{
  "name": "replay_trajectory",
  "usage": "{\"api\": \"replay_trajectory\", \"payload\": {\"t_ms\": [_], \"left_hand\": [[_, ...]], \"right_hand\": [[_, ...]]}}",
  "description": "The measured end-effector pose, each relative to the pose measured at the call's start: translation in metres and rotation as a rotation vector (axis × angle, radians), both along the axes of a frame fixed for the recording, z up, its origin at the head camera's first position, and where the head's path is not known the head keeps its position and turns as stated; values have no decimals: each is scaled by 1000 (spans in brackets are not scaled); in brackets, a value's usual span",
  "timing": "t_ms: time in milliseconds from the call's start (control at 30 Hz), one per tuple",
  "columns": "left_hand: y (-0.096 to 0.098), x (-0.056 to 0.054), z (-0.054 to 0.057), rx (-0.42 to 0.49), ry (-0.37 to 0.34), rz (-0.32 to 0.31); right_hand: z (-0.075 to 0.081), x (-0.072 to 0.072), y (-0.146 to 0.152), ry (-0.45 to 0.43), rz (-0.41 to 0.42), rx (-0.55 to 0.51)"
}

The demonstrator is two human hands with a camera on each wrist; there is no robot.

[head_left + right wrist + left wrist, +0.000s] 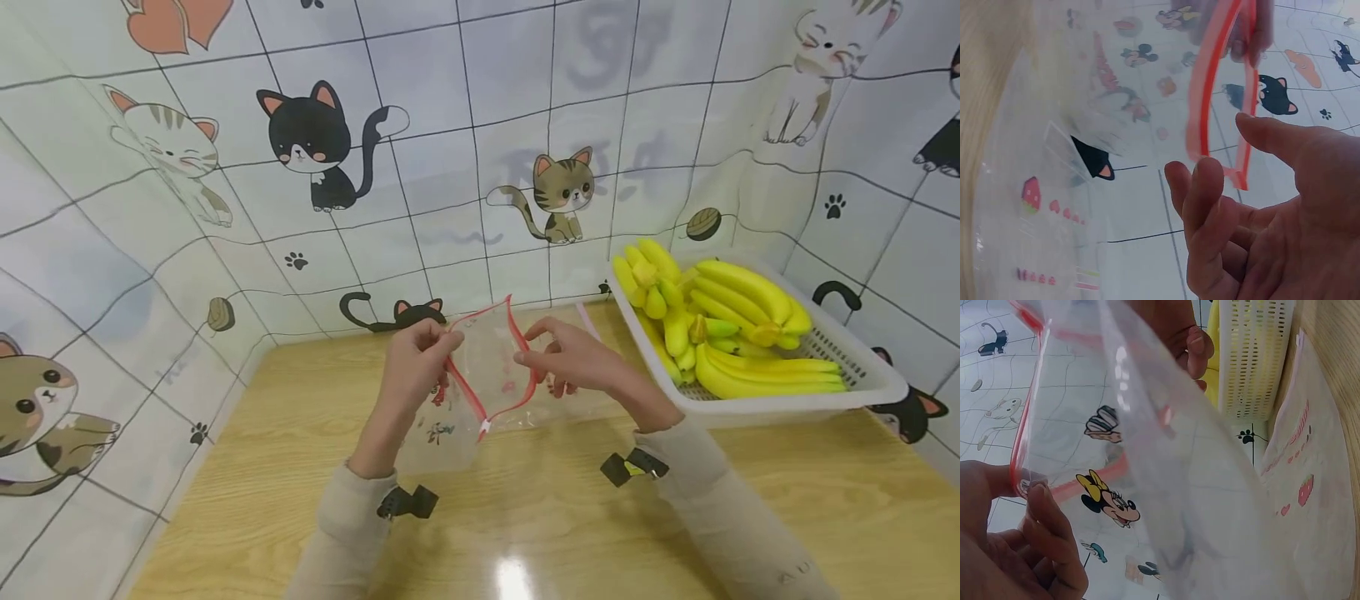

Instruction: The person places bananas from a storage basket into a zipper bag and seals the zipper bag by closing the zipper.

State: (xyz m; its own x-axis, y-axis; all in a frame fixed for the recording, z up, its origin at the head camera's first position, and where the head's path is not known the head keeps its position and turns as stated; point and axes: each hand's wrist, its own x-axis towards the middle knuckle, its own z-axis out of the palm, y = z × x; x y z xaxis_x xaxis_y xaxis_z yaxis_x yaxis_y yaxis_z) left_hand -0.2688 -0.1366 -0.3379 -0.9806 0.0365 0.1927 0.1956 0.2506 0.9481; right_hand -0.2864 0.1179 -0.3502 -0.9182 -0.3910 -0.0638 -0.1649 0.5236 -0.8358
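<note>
A clear zip bag with a red zip edge and cartoon prints is held above the table, its mouth spread apart. My left hand pinches the left side of the red rim between thumb and finger; the left wrist view shows this left hand at the bag's corner. At the opposite rim is my right hand, thumb and fingers apart. In the right wrist view, the right hand has loosely bent fingers close to the red strip, not closed round it; contact is hard to tell.
Another clear bag with strawberry prints and a pink edge lies on the wooden table, behind the held bag. To the right stands a white plastic basket with several bunches of bananas. Cat-patterned sheeting surrounds the table.
</note>
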Motion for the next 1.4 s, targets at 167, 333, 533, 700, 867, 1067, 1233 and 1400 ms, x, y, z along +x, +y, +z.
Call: {"api": "replay_trajectory", "payload": {"t_ms": [167,333,533,700,867,1067,1233,1400], "left_hand": [[2,-1,1,15,-12,-22],[3,-2,2,28,-19,-36],[5,0,1,26,-25,-54],[6,1,-3,16,-37,-36],[5,3,-2,0,-24,-28],[1,3,-3,-7,-22,-20],[1,3,-2,-6,-23,-18],[1,2,-3,-9,-31,-17]], "right_hand": [[13,8,14,35,-32,-14],[36,8,30,114,-82,59],[67,-9,50,245,-190,215],[82,-32,70,426,-240,580],[80,-55,97,456,-168,837],[68,-80,124,335,-7,888],[61,-88,137,333,34,876],[63,-89,143,370,40,853]]}}
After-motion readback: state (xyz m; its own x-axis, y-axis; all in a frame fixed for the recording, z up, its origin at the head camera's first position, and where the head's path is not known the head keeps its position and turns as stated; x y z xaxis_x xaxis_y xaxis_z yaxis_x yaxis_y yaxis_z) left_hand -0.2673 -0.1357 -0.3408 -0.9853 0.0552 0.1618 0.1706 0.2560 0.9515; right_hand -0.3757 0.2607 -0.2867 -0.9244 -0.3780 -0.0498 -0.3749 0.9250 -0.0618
